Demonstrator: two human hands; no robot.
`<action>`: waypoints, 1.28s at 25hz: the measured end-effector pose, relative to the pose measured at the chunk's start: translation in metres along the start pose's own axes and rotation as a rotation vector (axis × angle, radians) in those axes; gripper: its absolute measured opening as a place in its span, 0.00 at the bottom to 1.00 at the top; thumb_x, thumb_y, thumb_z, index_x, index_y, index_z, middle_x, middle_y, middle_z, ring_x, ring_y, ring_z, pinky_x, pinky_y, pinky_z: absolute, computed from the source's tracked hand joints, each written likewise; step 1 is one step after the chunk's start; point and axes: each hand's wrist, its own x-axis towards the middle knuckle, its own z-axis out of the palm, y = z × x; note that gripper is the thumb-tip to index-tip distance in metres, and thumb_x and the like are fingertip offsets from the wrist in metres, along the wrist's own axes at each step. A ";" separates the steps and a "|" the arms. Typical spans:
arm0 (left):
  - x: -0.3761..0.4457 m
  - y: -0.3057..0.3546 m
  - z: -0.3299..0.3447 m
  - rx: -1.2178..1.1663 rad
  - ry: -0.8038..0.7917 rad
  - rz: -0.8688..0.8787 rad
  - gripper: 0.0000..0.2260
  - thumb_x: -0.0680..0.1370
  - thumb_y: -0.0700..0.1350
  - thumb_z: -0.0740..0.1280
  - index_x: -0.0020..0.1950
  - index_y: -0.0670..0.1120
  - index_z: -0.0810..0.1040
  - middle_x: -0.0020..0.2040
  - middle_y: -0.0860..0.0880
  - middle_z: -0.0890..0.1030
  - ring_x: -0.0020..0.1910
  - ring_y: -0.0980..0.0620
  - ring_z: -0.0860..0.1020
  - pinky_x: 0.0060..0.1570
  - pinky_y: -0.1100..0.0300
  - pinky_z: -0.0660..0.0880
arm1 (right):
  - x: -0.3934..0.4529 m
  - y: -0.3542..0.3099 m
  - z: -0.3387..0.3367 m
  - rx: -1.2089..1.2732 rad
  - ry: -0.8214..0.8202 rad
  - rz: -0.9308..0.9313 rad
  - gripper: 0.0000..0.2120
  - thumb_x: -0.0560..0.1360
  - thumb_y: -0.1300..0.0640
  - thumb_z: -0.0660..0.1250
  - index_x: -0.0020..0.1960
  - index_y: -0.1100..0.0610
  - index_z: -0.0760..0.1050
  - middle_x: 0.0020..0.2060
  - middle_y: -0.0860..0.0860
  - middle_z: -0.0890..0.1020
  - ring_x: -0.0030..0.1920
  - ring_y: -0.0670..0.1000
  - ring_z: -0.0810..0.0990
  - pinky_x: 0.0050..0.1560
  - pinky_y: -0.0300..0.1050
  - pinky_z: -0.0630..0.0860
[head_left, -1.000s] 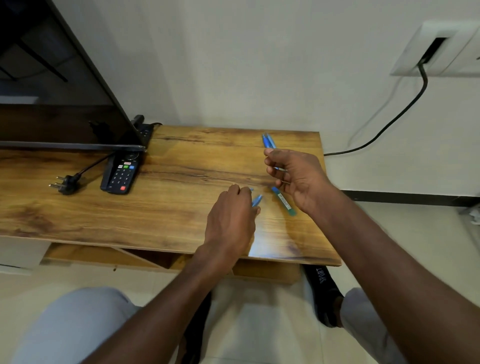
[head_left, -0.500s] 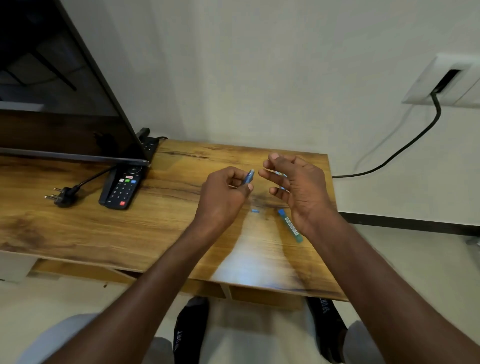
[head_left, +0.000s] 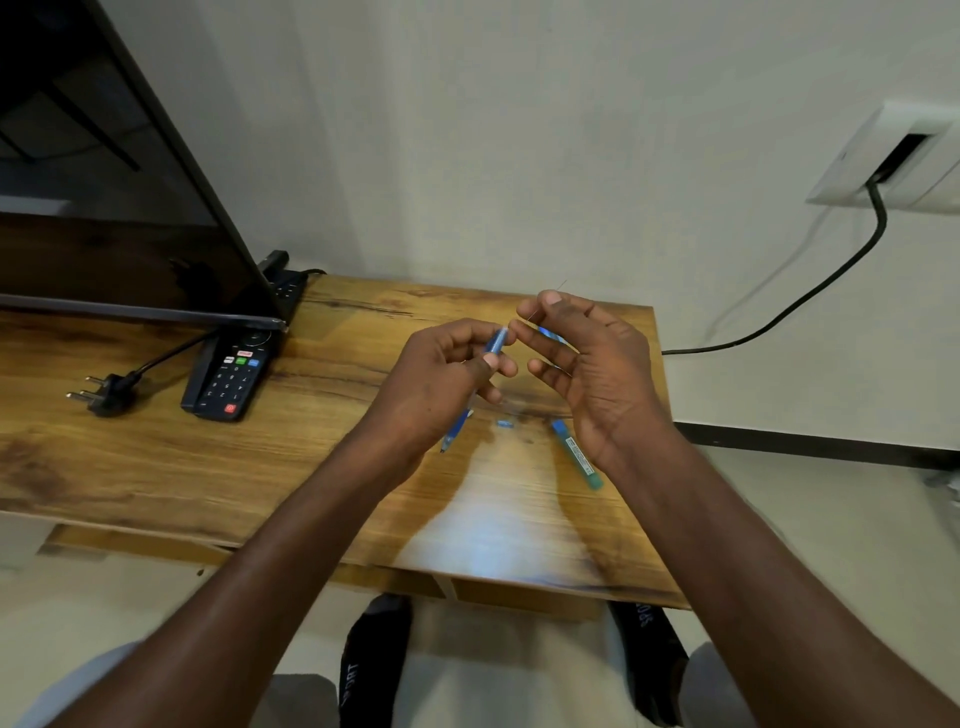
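My left hand (head_left: 441, 379) grips a blue pen-like pencil (head_left: 496, 340) above the wooden table (head_left: 208, 467); its lower tip (head_left: 456, 434) sticks out below the hand. My right hand (head_left: 597, 364) is raised beside it, thumb and forefinger pinching a thin dark lead (head_left: 545, 304) close to the pencil's upper end. A blue piece (head_left: 551, 335) shows between the right fingers; I cannot tell whether it is held or lies behind them. A blue-green tube with a label (head_left: 576, 454) and a small blue cap (head_left: 504, 423) lie on the table under the hands.
A black remote (head_left: 228, 379) and a loose black plug (head_left: 106, 395) lie at the left, beside a TV screen (head_left: 114, 208). A power strip (head_left: 283, 280) sits behind the screen's corner. A black cable (head_left: 810, 296) runs from a wall socket (head_left: 893, 161). My knees and socked feet are below the table.
Both hands rose from the table and came together. The left hand picked up the blue pencil, and the right hand now pinches the thin lead. The view tilted upward.
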 end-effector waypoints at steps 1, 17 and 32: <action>-0.001 0.001 0.001 0.001 -0.020 0.006 0.13 0.85 0.38 0.64 0.61 0.51 0.84 0.49 0.49 0.88 0.41 0.53 0.83 0.49 0.58 0.79 | 0.000 -0.001 0.000 0.000 0.005 -0.001 0.07 0.81 0.55 0.72 0.57 0.57 0.82 0.52 0.54 0.89 0.53 0.53 0.89 0.46 0.45 0.79; -0.001 0.000 0.003 0.039 -0.025 0.054 0.13 0.84 0.38 0.66 0.62 0.52 0.84 0.49 0.49 0.87 0.43 0.53 0.84 0.56 0.53 0.80 | -0.004 -0.005 0.001 -0.054 0.018 -0.057 0.07 0.82 0.56 0.71 0.57 0.58 0.83 0.51 0.53 0.90 0.52 0.54 0.89 0.39 0.42 0.79; -0.001 0.001 0.003 0.044 -0.029 0.064 0.11 0.84 0.38 0.66 0.60 0.50 0.84 0.48 0.49 0.87 0.43 0.53 0.84 0.52 0.57 0.79 | -0.004 0.005 0.003 -0.275 -0.035 -0.100 0.05 0.79 0.60 0.74 0.53 0.61 0.85 0.49 0.57 0.89 0.49 0.54 0.89 0.37 0.43 0.81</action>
